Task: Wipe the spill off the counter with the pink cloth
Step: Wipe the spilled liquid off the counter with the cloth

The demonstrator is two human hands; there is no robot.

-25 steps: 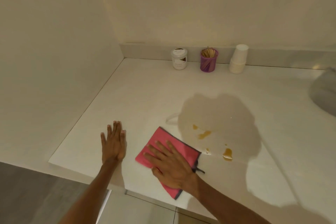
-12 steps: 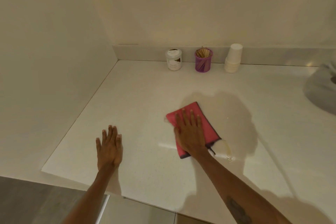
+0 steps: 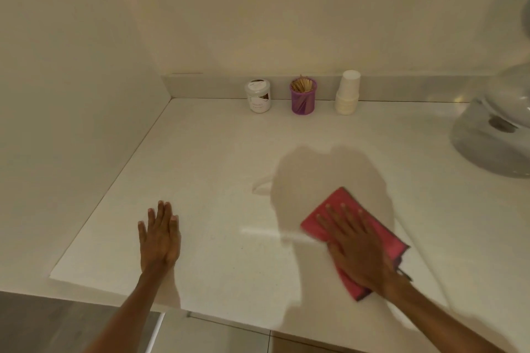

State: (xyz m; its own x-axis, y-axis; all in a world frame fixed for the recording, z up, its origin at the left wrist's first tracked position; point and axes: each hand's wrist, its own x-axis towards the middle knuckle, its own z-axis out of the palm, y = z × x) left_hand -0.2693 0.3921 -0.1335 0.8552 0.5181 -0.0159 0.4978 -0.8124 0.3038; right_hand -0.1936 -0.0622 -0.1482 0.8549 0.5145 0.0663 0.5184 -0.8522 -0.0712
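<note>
Fingers point(image 3: 341, 216) of the right hand point(image 3: 360, 249) lie spread wide and flat on the folded pink cloth with its dark edging point(image 3: 381, 238), pressing it to the pale speckled stone counter point(image 3: 218, 169) rather than gripping it; a flat palm spreads the load, which suits a wipe. That cloth sits at the near right of the counter, just inside the person's shadow. No brown spill shows anywhere around it, so any that remains would be under the cloth or the hand; I judge the wiping close to done. At the near left, the left hand point(image 3: 159, 236) rests palm down with fingers straight and close together, holding nothing, probably bracing the body. Between the hands a thin wet streak point(image 3: 266, 231) glints. Farther off, a faint curved damp smear point(image 3: 261, 187) marks the surface. Along the far wall stand a white lidded jar point(image 3: 258, 96), a purple mesh cup of wooden sticks point(image 3: 303, 96) and a stack of white paper cups point(image 3: 347, 93), well apart from the work.
</note>
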